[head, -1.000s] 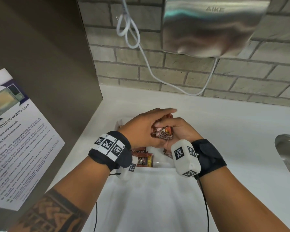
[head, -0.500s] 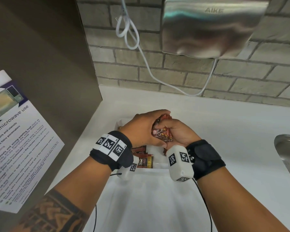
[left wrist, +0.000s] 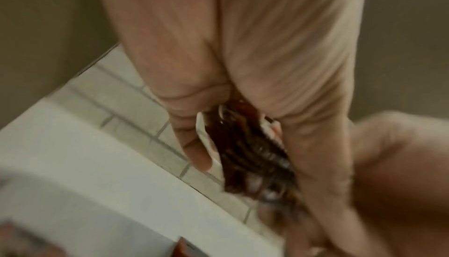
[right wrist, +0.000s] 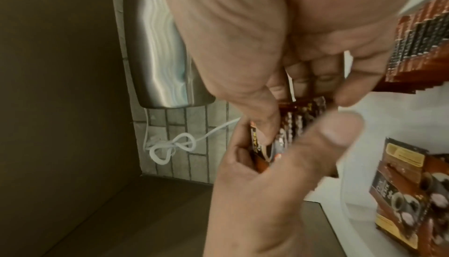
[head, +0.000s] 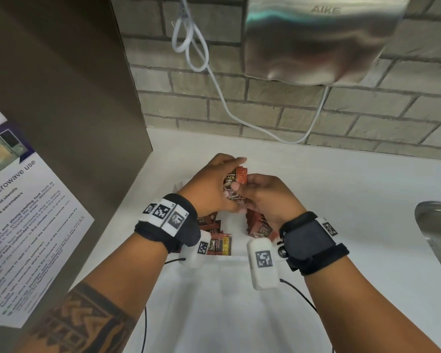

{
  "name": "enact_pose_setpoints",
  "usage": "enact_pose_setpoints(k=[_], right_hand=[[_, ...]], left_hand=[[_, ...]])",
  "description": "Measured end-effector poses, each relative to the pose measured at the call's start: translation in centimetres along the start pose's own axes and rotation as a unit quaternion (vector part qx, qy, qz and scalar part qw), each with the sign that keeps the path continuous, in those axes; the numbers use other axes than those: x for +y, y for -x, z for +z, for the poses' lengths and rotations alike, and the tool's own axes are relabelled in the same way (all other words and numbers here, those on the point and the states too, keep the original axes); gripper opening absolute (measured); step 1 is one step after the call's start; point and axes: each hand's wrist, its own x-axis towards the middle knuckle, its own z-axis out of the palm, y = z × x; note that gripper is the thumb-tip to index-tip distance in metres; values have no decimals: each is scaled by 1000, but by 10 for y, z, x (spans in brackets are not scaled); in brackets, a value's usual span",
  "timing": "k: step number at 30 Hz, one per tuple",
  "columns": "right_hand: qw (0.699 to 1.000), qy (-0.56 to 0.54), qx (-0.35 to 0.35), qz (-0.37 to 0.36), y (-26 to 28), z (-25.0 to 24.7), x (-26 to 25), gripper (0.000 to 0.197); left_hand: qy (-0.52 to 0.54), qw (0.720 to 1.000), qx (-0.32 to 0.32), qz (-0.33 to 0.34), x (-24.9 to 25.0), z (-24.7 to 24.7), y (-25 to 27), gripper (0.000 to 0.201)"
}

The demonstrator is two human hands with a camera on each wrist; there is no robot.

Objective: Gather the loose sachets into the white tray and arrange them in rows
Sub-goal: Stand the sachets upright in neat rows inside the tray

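1. Two hands meet over the far end of the white tray (head: 179, 185). The left hand (head: 209, 186) has its fingers (left wrist: 194, 145) curled round a stack of sachets (head: 236, 180), thumb on one face and fingers on the other. The right hand (head: 265, 197) pinches the same stack from the other side, fingers (right wrist: 350, 86) bent onto its edges.
2. The stack is held upright, clear of the tray floor. It looks like squaring-up before it is set down as a row.
3. Several more sachets are already in the tray: a standing row (head: 259, 225) near its right wall, under the right wrist, and a few loose sachets (head: 218, 242) lying flat at its near left corner.
4. What could go wrong, in my judgement: the packets are slick and thin, so an uneven squeeze could fan the stack and spill some. Lowering it blind could also knock the standing row over, since the hands hide the tray floor.
5. The tray sits on the white worktop (head: 341, 200) near its back left corner, close to a brown side panel (head: 61, 98), so there is little room on the left. To the right the worktop runs open towards a steel sink (head: 438, 225) at its right edge. A hand dryer (head: 316, 39) and its cord (head: 189, 42) hang on the brick wall, well above the hands.
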Motion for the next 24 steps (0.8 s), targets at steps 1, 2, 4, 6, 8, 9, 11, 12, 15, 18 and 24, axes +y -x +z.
enact_pose_setpoints(k=[1, 2, 4, 6, 8, 9, 11, 12, 15, 18, 24], right_hand=[[1000, -6, 3, -5, 1, -2, -2, 15], [1000, -11, 0, -7, 2, -4, -2, 11], [1000, -26, -15, 2, 2, -6, -1, 10], [998, -55, -29, -2, 5, -4, -1, 19], [997, -72, -28, -23, 8, -1, 0, 22], [997, -62, -18, -37, 8, 0, 2, 22], [998, -28, -4, -64, 10, -2, 6, 22], [997, -10, -1, -74, 11, -4, 7, 23], [996, 12, 7, -91, 13, -10, 7, 28], [994, 44, 15, -103, 12, -16, 8, 38], [982, 136, 35, -126, 9, -33, -9, 41]], left_hand=[[88, 996, -2, -33, 2, 0, 0, 123], [209, 975, 7, -70, 5, -1, 0, 129], [471, 868, 50, -151, 9, 3, -1, 118], [612, 768, 29, -184, 10, 7, 0, 92], [636, 756, -21, -155, 12, 13, 1, 68], [631, 763, -42, -131, 12, 15, 2, 59], [630, 767, -64, -101, 13, 18, 2, 51], [637, 762, -71, -97, 13, 19, 3, 50], [656, 743, -100, -89, 11, 20, 5, 53], [631, 765, -85, -97, 11, 23, 4, 44], [546, 827, 33, -125, 11, 26, 5, 35]])
